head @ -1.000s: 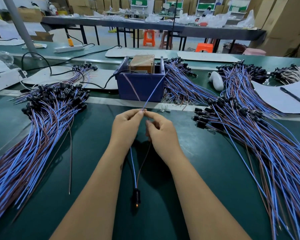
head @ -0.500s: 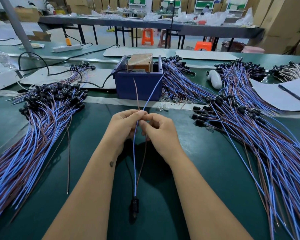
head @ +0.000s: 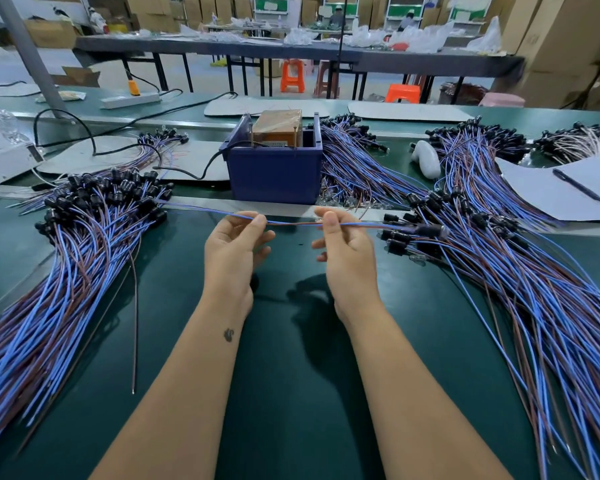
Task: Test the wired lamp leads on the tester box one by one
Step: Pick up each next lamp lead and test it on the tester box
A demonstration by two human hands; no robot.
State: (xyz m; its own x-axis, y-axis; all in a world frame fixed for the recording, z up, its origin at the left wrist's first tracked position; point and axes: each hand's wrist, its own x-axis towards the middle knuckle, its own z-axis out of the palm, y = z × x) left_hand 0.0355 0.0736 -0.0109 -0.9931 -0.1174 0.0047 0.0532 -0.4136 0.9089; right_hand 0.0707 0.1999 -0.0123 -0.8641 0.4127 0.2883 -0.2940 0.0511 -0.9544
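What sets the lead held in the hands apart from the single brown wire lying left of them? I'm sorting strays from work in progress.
The held lead is a blue and brown pair; the stray wire is brown alone. The held lead stretches sideways, pinched by the left hand and right hand; the stray wire lies on the table, running toward the person. The held lead ends in a black socket; the stray wire shows none. Both are thin.

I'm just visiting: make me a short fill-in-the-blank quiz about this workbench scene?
1. Both hands, left hand and right hand, pinch one blue-and-brown wired lamp lead, stretched ____.
2. The dark blue plastic tester box stands ____ the hands.
3. On the white paper sheet lies a black ____.

Missing: horizontally; behind; pen
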